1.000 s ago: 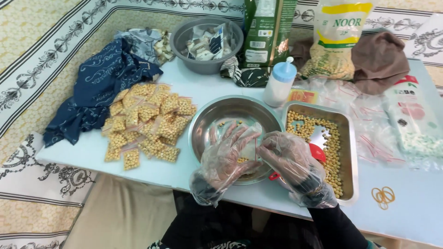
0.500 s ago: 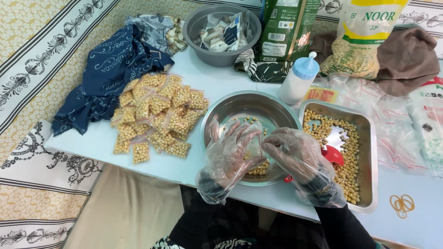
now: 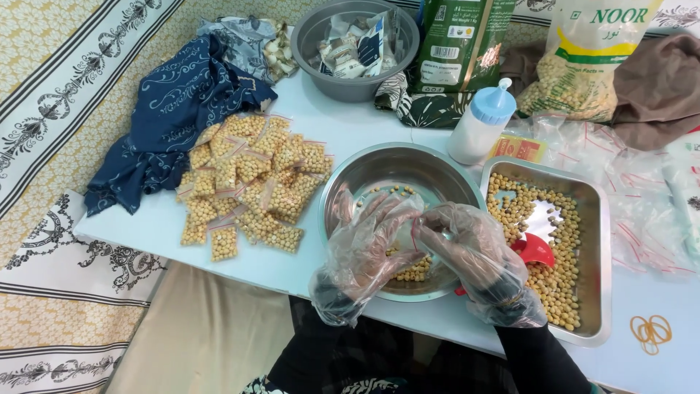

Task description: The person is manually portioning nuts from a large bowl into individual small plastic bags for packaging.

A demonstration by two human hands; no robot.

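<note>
Careful, your gloved left hand (image 3: 368, 244) and right hand (image 3: 474, 252) are pinching a small bag (image 3: 408, 237) over the bowl (image 3: 350, 182); slippery gloves risk spilling chickpeas.

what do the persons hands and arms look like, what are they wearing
Both the left hand and right hand wear loose, crinkled, see-through plastic gloves that bunch at the wrists. Black long sleeves cover both forearms.

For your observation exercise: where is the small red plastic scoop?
In the head view, the small red plastic scoop lies in the rectangular steel tray, right of the gloved right hand.
</note>
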